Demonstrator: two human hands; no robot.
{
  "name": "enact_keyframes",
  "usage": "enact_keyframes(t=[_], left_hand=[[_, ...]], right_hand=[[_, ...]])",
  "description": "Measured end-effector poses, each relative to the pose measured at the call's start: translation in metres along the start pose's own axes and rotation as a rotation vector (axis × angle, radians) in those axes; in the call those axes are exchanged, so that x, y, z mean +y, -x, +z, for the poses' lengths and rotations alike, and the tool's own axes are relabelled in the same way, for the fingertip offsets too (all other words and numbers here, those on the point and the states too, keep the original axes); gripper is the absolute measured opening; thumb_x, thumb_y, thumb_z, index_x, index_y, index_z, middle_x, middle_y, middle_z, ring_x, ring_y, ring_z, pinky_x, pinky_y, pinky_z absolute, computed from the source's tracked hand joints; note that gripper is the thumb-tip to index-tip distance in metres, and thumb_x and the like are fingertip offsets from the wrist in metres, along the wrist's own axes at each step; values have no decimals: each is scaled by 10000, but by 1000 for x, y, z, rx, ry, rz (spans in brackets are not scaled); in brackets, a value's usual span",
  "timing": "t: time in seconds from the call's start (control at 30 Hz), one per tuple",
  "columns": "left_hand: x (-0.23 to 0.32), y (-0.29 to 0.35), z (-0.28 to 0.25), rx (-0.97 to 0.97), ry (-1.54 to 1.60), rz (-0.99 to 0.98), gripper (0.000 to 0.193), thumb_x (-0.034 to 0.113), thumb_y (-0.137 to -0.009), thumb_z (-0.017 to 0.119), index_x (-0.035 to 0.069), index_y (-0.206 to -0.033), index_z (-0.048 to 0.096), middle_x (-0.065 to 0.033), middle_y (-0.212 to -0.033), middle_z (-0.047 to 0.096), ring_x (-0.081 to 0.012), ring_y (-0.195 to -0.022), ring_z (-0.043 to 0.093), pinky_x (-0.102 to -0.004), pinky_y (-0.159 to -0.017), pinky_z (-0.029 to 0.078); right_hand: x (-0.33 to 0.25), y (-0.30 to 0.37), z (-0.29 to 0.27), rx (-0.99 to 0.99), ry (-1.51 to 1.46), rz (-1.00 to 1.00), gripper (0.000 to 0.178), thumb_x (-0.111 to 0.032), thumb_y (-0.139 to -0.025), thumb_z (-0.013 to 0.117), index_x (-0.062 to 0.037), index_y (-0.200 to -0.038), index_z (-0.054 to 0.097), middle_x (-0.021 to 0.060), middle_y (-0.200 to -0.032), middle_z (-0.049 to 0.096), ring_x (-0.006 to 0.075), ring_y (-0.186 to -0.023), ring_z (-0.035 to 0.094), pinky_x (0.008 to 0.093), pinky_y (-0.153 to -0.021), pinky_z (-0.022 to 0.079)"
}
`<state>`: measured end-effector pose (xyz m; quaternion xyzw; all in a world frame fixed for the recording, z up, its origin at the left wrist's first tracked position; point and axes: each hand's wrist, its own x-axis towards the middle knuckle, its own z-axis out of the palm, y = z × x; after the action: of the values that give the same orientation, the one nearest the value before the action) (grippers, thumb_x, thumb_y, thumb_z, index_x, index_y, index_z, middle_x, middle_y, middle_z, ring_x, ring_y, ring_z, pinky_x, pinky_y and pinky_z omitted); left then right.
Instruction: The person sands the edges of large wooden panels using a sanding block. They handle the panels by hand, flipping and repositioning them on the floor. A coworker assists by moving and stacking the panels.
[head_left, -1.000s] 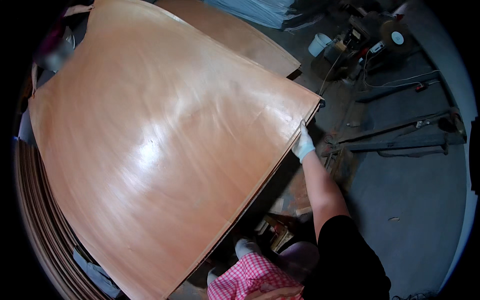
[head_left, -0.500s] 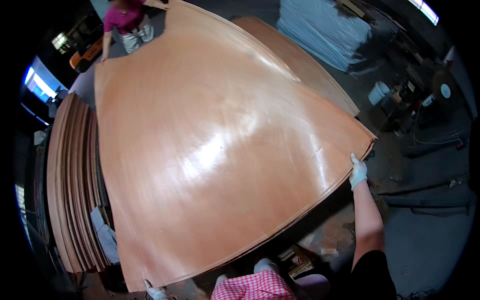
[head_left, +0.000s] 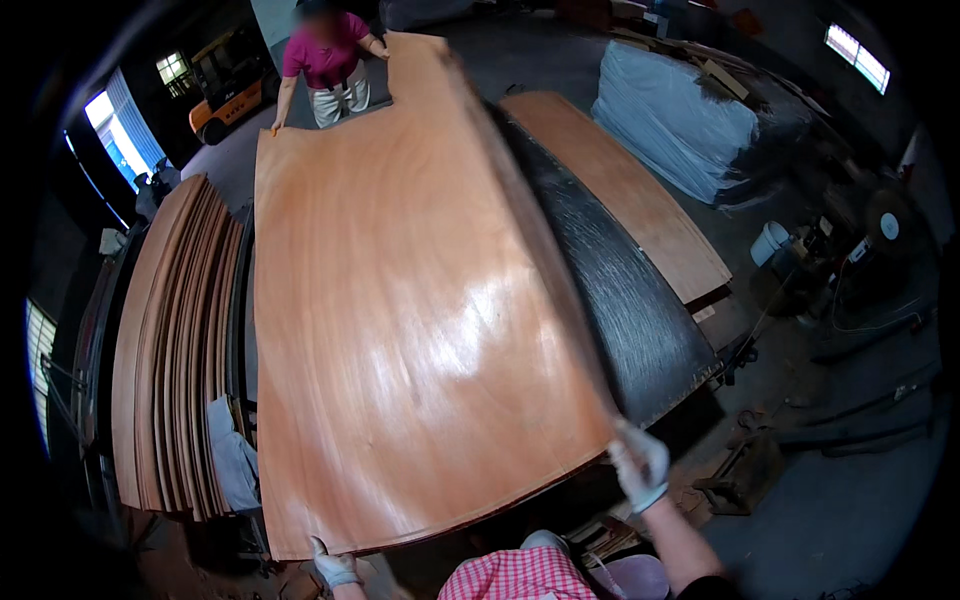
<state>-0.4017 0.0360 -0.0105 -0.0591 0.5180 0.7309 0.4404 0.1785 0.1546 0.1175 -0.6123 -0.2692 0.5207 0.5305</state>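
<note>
A large, glossy brown wood veneer sheet (head_left: 400, 300) stretches away in front of me, its right edge smeared by motion. My left hand (head_left: 337, 566), in a pale glove, grips the near edge close to the left corner, thumb on top. My right hand (head_left: 640, 468), also gloved and somewhat blurred, is closed at the near right corner. Beyond the far edge stands another person (head_left: 328, 55) in a magenta shirt, with a hand at each far corner of the sheet. To the right of the sheet lies a black, streaked, shiny surface (head_left: 630, 300), partly covered by it.
Curved-looking brown boards (head_left: 175, 350) stand in a stack at the left, a grey cloth (head_left: 232, 460) hanging beside them. More brown sheets (head_left: 630, 200) lie at the right, near a plastic-wrapped stack (head_left: 680, 120). A white bucket (head_left: 769, 243), machinery and an orange forklift (head_left: 228, 90) stand farther off.
The sheet's right side has swung left, with my right hand moving left and nearer to me. The black surface beneath has come into view.
</note>
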Motion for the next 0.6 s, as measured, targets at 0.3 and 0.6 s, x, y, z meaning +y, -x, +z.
enact_keyframes(t=[0.3, 0.6], left_hand=[[26, 14, 19, -1, 74, -17, 471, 384, -917, 597, 16, -1210, 590, -95, -1211, 624, -279, -1117, 581, -461, -1000, 445], [12, 68, 40, -274, -1278, 831, 361, 122, -942, 555, 6, -1283, 552, -95, -1220, 597, -170, -1071, 593, -270, -952, 469]], right_hand=[[182, 13, 97, -363, 931, -514, 614, 7, -652, 558, -131, -1247, 616, 109, -1307, 581, 269, -1236, 526, 388, -1100, 362], [199, 37, 102, -523, 1480, -596, 611, -147, -782, 564, -91, -1382, 467, 215, -1446, 407, 375, -1372, 333, 438, -1166, 193]])
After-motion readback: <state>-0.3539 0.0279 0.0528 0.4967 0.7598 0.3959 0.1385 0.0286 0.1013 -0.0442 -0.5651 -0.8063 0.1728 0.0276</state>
